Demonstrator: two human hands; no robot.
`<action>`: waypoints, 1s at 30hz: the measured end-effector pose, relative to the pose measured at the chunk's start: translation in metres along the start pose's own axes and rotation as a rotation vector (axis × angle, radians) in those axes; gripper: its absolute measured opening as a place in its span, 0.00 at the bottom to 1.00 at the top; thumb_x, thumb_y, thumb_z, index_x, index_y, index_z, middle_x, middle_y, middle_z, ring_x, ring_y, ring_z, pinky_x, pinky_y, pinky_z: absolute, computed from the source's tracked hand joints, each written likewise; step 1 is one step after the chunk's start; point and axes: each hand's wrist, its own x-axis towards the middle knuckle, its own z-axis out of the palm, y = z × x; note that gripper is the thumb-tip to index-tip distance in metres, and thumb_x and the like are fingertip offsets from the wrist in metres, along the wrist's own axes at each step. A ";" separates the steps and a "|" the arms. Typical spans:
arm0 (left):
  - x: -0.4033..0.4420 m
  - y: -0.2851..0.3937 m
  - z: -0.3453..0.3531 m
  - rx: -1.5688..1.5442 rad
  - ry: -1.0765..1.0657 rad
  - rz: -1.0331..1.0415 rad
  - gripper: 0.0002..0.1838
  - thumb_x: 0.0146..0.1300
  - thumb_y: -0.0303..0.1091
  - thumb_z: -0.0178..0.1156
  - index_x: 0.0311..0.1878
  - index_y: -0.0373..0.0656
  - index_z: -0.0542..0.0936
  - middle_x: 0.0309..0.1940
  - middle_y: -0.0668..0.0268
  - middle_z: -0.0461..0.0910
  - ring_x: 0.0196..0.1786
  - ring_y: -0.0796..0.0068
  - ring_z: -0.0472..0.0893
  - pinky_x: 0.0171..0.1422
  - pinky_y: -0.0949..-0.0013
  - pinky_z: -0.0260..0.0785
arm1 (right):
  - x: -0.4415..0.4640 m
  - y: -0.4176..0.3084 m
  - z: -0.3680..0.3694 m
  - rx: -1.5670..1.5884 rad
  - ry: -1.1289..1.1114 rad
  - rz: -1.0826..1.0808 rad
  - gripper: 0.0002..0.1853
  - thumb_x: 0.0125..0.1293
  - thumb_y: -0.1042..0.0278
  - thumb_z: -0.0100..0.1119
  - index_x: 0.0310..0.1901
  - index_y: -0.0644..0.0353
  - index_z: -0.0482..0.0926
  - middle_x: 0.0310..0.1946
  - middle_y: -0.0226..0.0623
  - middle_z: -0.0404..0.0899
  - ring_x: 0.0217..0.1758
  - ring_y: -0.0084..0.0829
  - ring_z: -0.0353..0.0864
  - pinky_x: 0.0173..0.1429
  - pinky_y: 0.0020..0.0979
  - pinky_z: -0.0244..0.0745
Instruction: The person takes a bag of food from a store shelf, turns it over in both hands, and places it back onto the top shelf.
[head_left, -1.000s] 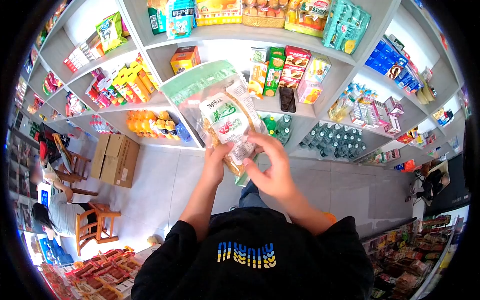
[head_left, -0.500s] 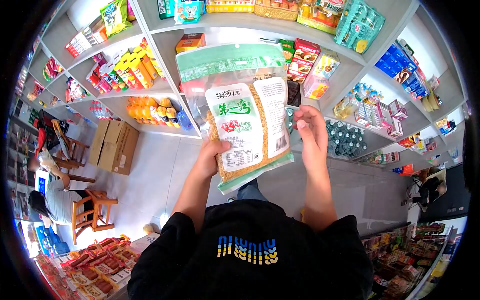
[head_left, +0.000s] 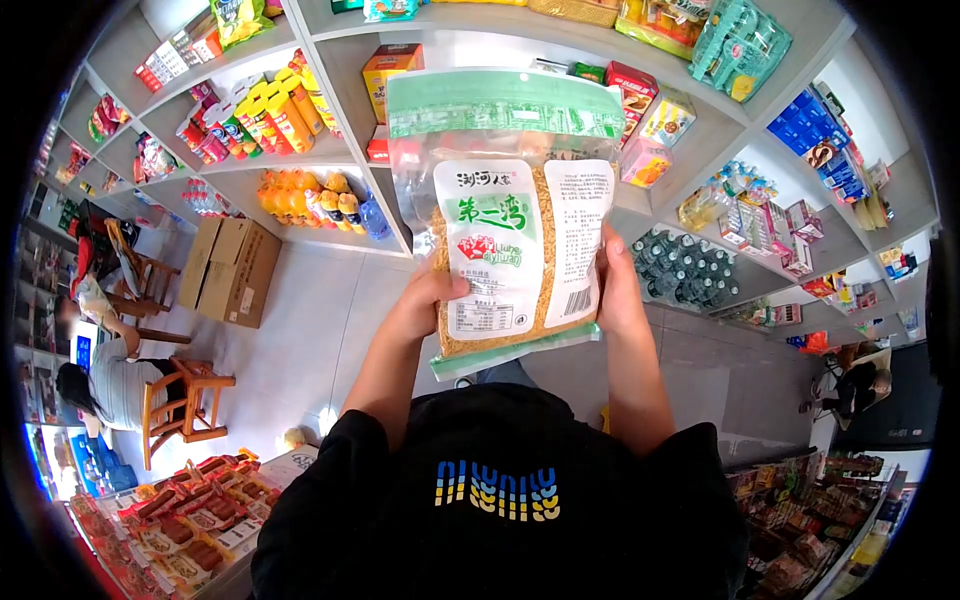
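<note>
In both hands (head_left: 434, 298) (head_left: 621, 288), rectangular clear-plastic bag (head_left: 505, 215), golden grains (head_left: 543, 235)

One bag of grain (head_left: 548, 250) is held by two sets of fingers, one belonging to the left hand (head_left: 432, 300) and one to the right hand (head_left: 622, 285). The bag carries two white labels (head_left: 487, 255) and one barcode (head_left: 577, 301). On the floor is one cardboard box (head_left: 225, 268); near it are at least two wooden chairs (head_left: 205, 380), one person in a grey top (head_left: 125, 390) and one lit screen (head_left: 84, 346). The shelves hold one blue bottle (head_left: 373, 221), one pink carton (head_left: 645, 162), at least three yellow canisters (head_left: 290, 120), and clear bottles (head_left: 685, 268) too crowded to count.
</note>
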 end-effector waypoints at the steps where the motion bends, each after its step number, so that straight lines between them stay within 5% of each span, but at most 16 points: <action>1: -0.001 -0.001 -0.004 0.031 0.008 -0.036 0.35 0.40 0.30 0.53 0.56 0.32 0.60 0.47 0.55 0.72 0.47 0.66 0.74 0.51 0.69 0.66 | -0.001 0.002 -0.001 0.001 0.000 0.001 0.37 0.59 0.39 0.40 0.57 0.66 0.59 0.51 0.40 0.69 0.52 0.29 0.69 0.56 0.29 0.63; 9: -0.009 0.014 0.005 0.148 -0.002 -0.166 0.32 0.49 0.33 0.55 0.58 0.36 0.58 0.48 0.59 0.71 0.48 0.71 0.72 0.52 0.71 0.64 | -0.007 0.011 -0.005 -0.047 0.012 -0.072 0.33 0.60 0.43 0.45 0.53 0.68 0.63 0.46 0.38 0.71 0.46 0.25 0.72 0.51 0.25 0.66; 15: 0.002 0.016 0.018 0.393 0.156 0.133 0.25 0.58 0.34 0.51 0.57 0.36 0.60 0.46 0.61 0.71 0.48 0.75 0.71 0.51 0.73 0.64 | -0.009 0.003 0.005 0.081 0.128 -0.148 0.22 0.60 0.58 0.53 0.48 0.67 0.66 0.40 0.35 0.74 0.41 0.21 0.72 0.46 0.22 0.68; 18: 0.009 0.016 0.024 0.363 0.283 0.366 0.15 0.60 0.33 0.48 0.49 0.37 0.64 0.40 0.64 0.71 0.42 0.81 0.71 0.43 0.77 0.64 | -0.010 0.000 0.007 0.042 0.182 -0.168 0.20 0.60 0.61 0.54 0.47 0.67 0.67 0.39 0.35 0.74 0.39 0.20 0.73 0.44 0.22 0.69; 20: 0.011 0.014 0.008 0.689 0.304 0.439 0.08 0.62 0.35 0.47 0.37 0.40 0.67 0.29 0.71 0.69 0.31 0.87 0.66 0.33 0.82 0.60 | -0.011 -0.003 0.011 0.010 0.189 -0.176 0.19 0.60 0.63 0.54 0.47 0.67 0.67 0.39 0.35 0.75 0.38 0.21 0.73 0.43 0.21 0.69; 30: 0.020 0.005 0.012 0.440 0.493 0.488 0.15 0.65 0.38 0.43 0.25 0.41 0.67 0.20 0.77 0.65 0.24 0.91 0.60 0.26 0.84 0.53 | -0.014 -0.001 0.013 -0.032 0.178 -0.189 0.19 0.60 0.63 0.55 0.46 0.67 0.67 0.39 0.37 0.75 0.38 0.21 0.74 0.43 0.22 0.69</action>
